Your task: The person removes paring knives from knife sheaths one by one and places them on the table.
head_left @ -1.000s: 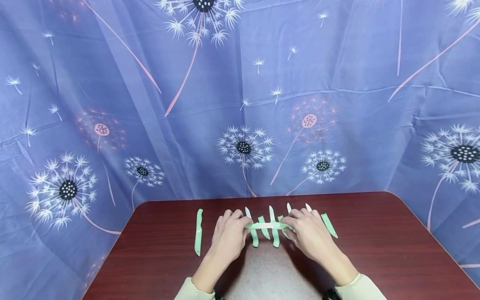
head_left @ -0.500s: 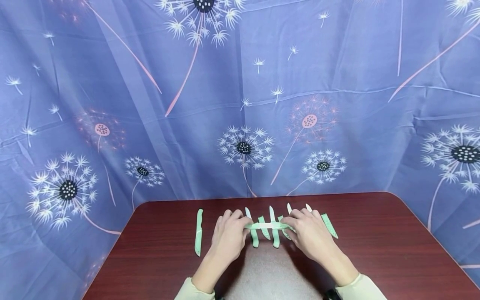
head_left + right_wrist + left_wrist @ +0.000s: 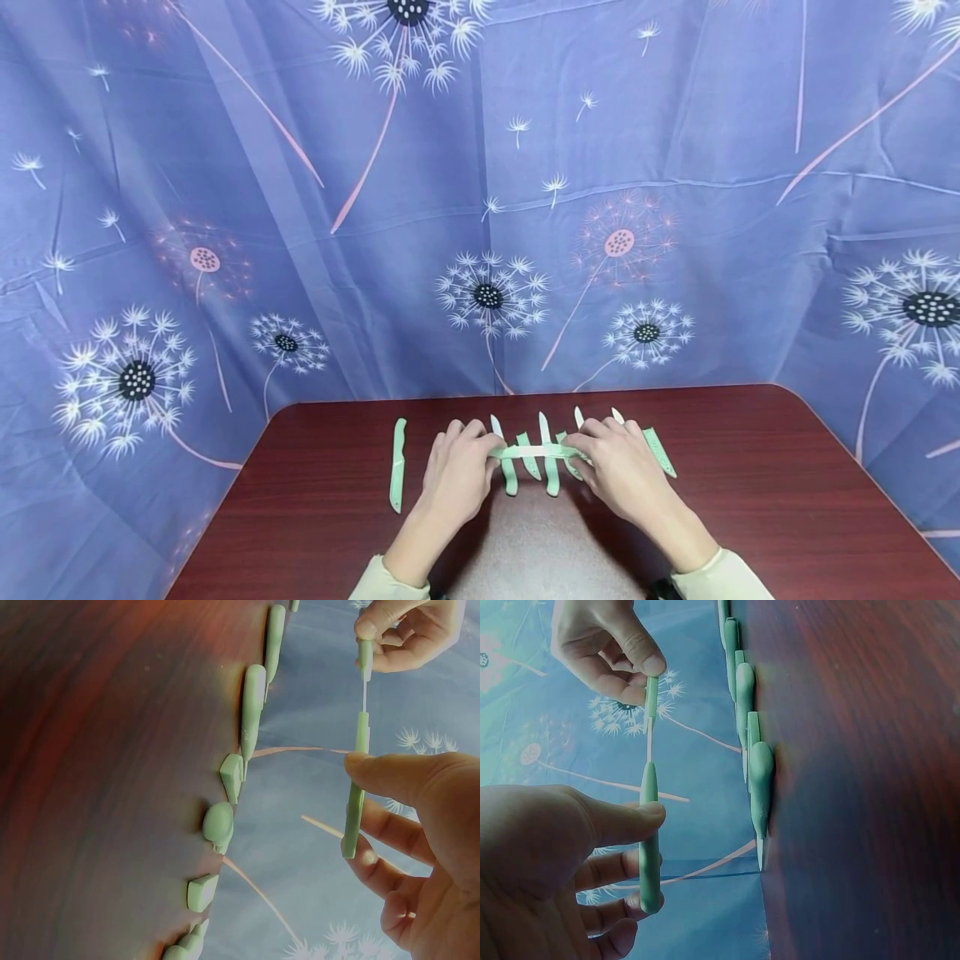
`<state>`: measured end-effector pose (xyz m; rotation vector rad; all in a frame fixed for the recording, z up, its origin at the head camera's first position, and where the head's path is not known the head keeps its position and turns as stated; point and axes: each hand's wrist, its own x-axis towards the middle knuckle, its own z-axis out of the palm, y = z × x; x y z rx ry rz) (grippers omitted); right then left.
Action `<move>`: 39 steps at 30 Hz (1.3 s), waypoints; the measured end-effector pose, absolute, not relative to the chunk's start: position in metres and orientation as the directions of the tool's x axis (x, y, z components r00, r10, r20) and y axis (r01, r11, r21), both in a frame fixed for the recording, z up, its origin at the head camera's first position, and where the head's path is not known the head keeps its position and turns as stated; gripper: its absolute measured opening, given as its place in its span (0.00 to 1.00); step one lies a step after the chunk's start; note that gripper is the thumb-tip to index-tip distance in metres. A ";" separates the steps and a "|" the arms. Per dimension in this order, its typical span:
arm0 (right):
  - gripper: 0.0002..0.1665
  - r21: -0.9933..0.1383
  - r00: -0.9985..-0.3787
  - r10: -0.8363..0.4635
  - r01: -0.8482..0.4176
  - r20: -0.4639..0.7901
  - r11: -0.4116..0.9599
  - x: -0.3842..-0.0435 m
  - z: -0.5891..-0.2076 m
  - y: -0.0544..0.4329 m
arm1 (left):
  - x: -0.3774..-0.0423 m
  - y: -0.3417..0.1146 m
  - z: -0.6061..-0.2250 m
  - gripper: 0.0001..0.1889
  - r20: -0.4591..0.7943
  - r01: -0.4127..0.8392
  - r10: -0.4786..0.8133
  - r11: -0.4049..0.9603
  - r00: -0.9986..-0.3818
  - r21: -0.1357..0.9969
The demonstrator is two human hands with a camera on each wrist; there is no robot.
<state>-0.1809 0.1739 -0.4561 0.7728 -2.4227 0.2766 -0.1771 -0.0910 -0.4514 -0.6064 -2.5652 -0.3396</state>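
Above the table, a small green-handled paring knife (image 3: 649, 862) is held level between both hands. My left hand (image 3: 459, 467) pinches its handle between thumb and fingers. My right hand (image 3: 622, 467) pinches the green sheath (image 3: 352, 825), which covers the blade's far end. A stretch of bare blade (image 3: 531, 452) shows between handle and sheath. Behind and below lie unsheathed knives, among them one knife (image 3: 511, 478) near my left hand and another knife (image 3: 552, 477) at the middle. A loose sheath (image 3: 528, 460) lies between these two. My right hand partly hides other knives and a sheath.
Apart at the left lies a sheathed knife (image 3: 397, 467). Beyond my right hand is a loose green sheath (image 3: 659, 452). The dark red wooden table (image 3: 315, 517) ends at a blue dandelion-patterned cloth (image 3: 360, 317) hanging behind it.
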 end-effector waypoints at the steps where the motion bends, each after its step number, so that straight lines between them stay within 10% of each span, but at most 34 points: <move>1: 0.20 -0.021 -0.667 -0.465 -0.584 0.582 0.812 -0.181 -0.456 0.174 | -0.177 -0.091 -0.452 0.12 0.505 0.476 0.356 0.871 -0.786 0.126; 39: 0.21 -0.015 -0.662 -0.463 -0.582 0.589 0.813 -0.179 -0.453 0.175 | -0.179 -0.093 -0.454 0.12 0.520 0.477 0.352 0.870 -0.778 0.126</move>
